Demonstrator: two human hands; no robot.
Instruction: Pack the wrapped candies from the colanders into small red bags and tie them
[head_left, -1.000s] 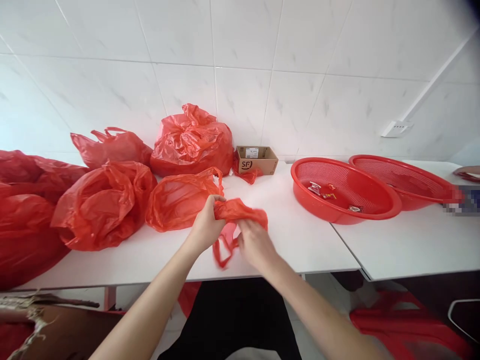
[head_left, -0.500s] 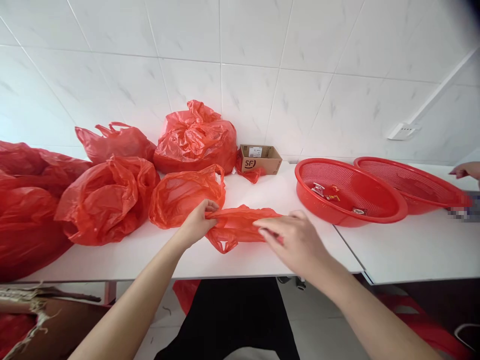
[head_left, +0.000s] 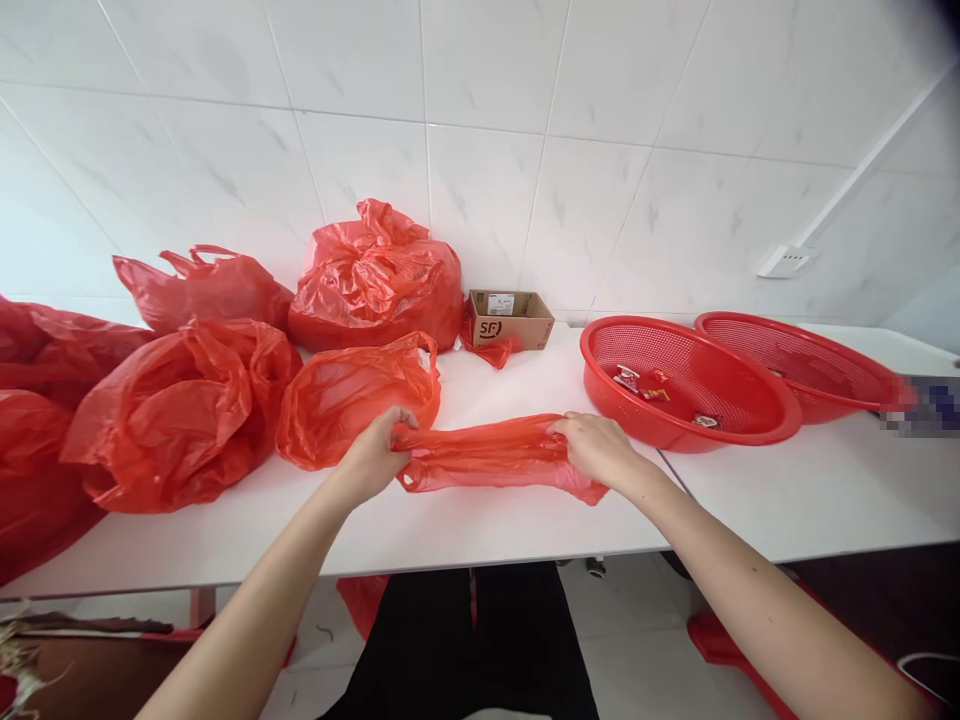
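Firmly enough, by the look of it, the left hand (head_left: 375,455) pinches one end of a thin, translucent red plastic bag (head_left: 487,455) while the right hand (head_left: 600,447) grips near the other, fingers closed on both sides. The bag stretches between them at the centre of the frame, over the white flat-topped table (head_left: 450,540); whether it touches is unclear. So far it is drawn out lengthwise and gathered in folds; its mouth is not spread, unlike the slumped, open-mouthed red plastic bag (head_left: 360,390) left of centre. Right of centre, a round red perforated plastic basket (head_left: 637,420) holds small wrapped packets. Half a second ago the bag was less extended, and another person's hand showed at the right edge, now gone.
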